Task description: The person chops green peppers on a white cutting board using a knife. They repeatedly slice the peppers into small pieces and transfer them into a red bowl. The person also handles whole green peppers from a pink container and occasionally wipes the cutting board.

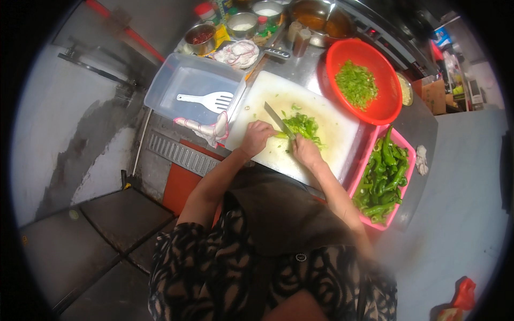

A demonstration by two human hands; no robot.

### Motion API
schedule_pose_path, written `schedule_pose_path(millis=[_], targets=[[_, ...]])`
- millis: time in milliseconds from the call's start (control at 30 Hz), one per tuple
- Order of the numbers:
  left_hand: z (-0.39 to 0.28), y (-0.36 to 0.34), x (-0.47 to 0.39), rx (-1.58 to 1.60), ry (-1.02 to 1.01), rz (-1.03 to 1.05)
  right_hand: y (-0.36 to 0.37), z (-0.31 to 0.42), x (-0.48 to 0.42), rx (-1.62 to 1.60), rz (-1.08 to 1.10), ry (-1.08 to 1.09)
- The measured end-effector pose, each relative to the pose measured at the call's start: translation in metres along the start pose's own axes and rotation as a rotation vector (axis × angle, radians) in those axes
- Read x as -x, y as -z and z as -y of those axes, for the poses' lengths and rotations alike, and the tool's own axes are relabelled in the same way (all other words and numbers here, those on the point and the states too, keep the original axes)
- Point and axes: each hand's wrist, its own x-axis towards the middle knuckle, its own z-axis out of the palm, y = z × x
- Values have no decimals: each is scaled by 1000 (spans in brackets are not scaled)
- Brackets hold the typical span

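My right hand (306, 151) grips a kitchen knife (278, 118), its blade pointing away to the upper left over a white cutting board (261, 90). On the blade's left side, my left hand (256, 138) pinches a light green pepper piece (282, 135). The blade's lower part is beside that piece; whether it touches cannot be made out. Cut green peppers (303, 125) lie in a heap just right of the blade, with small scraps scattered over the board. A pink plastic basket (410, 160) to the right holds whole green peppers (385, 176).
Behind the board's right corner stands a red colander (391, 86) with chopped greens (355, 84). At left, a clear plastic bin (160, 88) holds a white slotted spatula (207, 100); a cloth (204, 129) hangs by its edge. Another knife (275, 52), sauce bottles (301, 42) and metal bowls (242, 25) sit farther back.
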Motion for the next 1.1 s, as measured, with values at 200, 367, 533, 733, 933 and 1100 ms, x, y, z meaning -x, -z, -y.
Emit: schedule_pose_path(millis=[200,367,533,733,933,1100], targets=[[6,-3,11,13,-39,29,0,16,6,-23,-43,18],[8,-2,11,4,-32,-2,13,19,-2,-18,-12,43],[4,-5,10,-2,-32,-14,-9,8,-3,-27,-29,28],[3,-8,11,-7,-26,-49,7,28,4,-49,-48,24],[6,-8,12,26,-29,-43,8,24,-5,21,10,23],[7,-9,14,72,-31,-61,-16,16,-5,-23,-29,37]])
